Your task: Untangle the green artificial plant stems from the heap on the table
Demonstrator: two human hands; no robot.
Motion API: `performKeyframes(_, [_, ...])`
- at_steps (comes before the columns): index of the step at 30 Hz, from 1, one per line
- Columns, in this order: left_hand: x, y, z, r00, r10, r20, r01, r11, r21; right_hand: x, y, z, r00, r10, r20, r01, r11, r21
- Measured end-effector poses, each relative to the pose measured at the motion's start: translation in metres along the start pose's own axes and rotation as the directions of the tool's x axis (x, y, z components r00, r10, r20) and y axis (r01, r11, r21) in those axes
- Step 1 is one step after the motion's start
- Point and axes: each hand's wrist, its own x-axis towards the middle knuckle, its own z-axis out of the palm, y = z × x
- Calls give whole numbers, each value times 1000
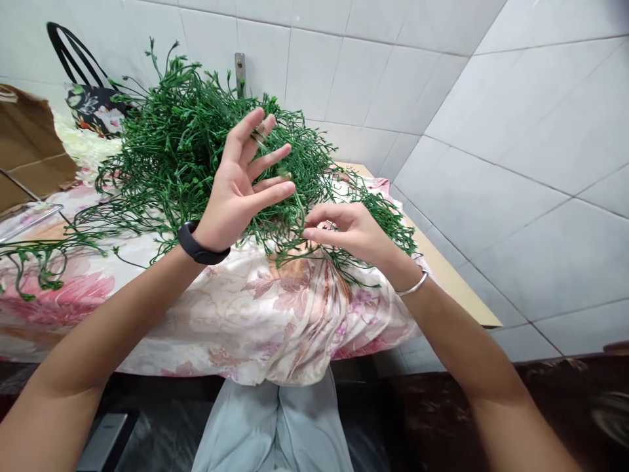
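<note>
A big pile of green stems (pixel 181 141) is sitting on the desk (pixel 449 278), on top of a flowery cloth (pixel 211 321). The left hand (pixel 232 189) is hovering in front of the pile, and its grip is standing wide, with the fingers spread apart. The right hand (pixel 352 229) is resting lower down, near the front of the pile. Its grip seems to be pinching one thin green stem (pixel 301 213) between the thumb and first finger. That stem is looping up toward the left hand, but blur is hiding whether it is touching those fingers.

The stems are looking like plastic, so they are probably weighing very little. They are curving easily, so they are likely acting bendy and springy. They are probably not slipping much, but the forked tips are crossing each other, so tangling is seeming likely. The tiny tips are looking easy to snap off, so the smooth, bare part of a stem is seeming the best place for holding.
</note>
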Motion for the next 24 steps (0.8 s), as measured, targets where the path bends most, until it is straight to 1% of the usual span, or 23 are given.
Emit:
performKeyframes(3, [2,-3,-4,1000,18,-4,-18,1000,9,0,1,-6,992,11,-130,8,989,150])
performKeyframes(5, [4,-5,-7,999,14,-31,-15,999,-42,-1,1,-12,977,29,-213,22,972,234])
performKeyframes(8, [5,-6,-12,995,-72,-70,65,992,-104,-1,0,-22,951,71,-300,27,950,311])
performKeyframes(10, [4,-6,-15,989,-132,-72,127,990,-63,-1,1,-29,943,81,-324,49,927,373])
performKeyframes(11, [4,-7,-16,987,-144,-76,142,990,-26,-1,1,-31,947,78,-312,61,910,411])
performKeyframes(13, [3,-7,-17,987,-119,-107,125,991,43,0,3,-34,970,62,-235,61,874,482])
performKeyframes(15, [3,-4,-15,988,-20,-153,34,995,90,1,5,-33,993,41,-113,25,849,527])
performKeyframes(16, [2,-2,-13,987,53,-151,-36,993,110,1,6,-30,998,36,-46,-5,842,540])
performKeyframes(17, [2,0,-10,984,131,-119,-116,985,128,1,6,-27,999,37,28,-47,830,556])
performKeyframes(18, [2,3,-7,978,203,-52,-194,971,139,1,7,-23,994,45,102,-96,810,578])
performKeyframes(19, [2,6,-5,967,251,52,-256,956,141,0,7,-19,984,62,166,-151,784,602])
performKeyframes(20, [1,8,-2,948,265,179,-291,947,138,0,8,-15,973,87,214,-205,754,625])
performKeyframes(21, [1,10,-1,919,252,303,-304,942,139,0,9,-10,964,122,235,-248,723,645])
performKeyframes(22, [1,11,0,887,227,401,-306,941,145,-1,10,-6,957,167,238,-285,697,658])
performKeyframes(23, [1,12,0,860,195,471,-298,942,155,-1,11,-3,948,217,233,-318,680,661])
performKeyframes(24, [1,12,0,844,167,510,-287,944,166,0,12,0,939,264,221,-344,672,656])
